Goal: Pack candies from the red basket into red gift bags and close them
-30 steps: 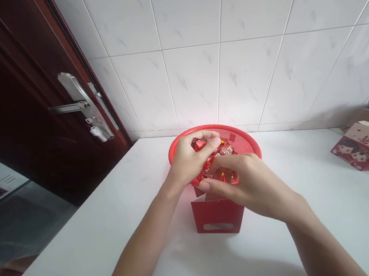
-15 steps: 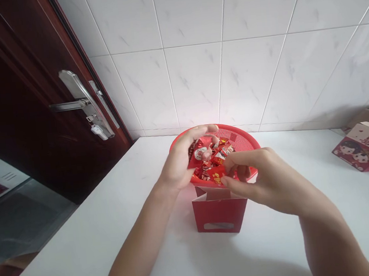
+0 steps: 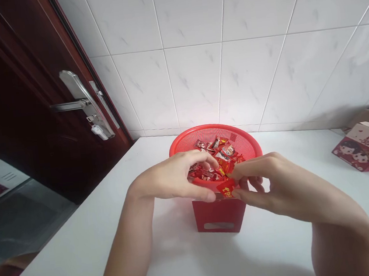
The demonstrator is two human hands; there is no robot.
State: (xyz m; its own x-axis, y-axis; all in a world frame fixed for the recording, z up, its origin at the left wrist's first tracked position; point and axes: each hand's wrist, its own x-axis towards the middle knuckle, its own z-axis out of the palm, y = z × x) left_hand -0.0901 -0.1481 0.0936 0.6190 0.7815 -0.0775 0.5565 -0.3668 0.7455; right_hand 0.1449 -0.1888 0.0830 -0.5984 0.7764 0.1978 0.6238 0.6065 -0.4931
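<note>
A small red box [image 3: 221, 217] with a slot-shaped window stands on the white table, its top open. Behind it sits a round red mesh basket [image 3: 254, 146] holding several wrapped sweets [image 3: 227, 152]. My right hand [image 3: 268, 182] pinches a red packet with yellow print [image 3: 226, 189] over the box's opening. My left hand [image 3: 182, 175] is over the box's left top edge, thumb and fingers apart, with nothing seen between them; it hides part of the basket.
A printed red and pink carton [image 3: 365, 147] lies at the right, with more cartons behind it. White tiles [image 3: 194, 80] back the table [image 3: 119, 210]. A dark red door [image 3: 35, 96] with a metal handle is at the left.
My left hand has moved down and toward me from over the basket to the box top, and the pink-and-red wrapped item at its fingers no longer shows there. My right hand has lowered slightly with the packet.
</note>
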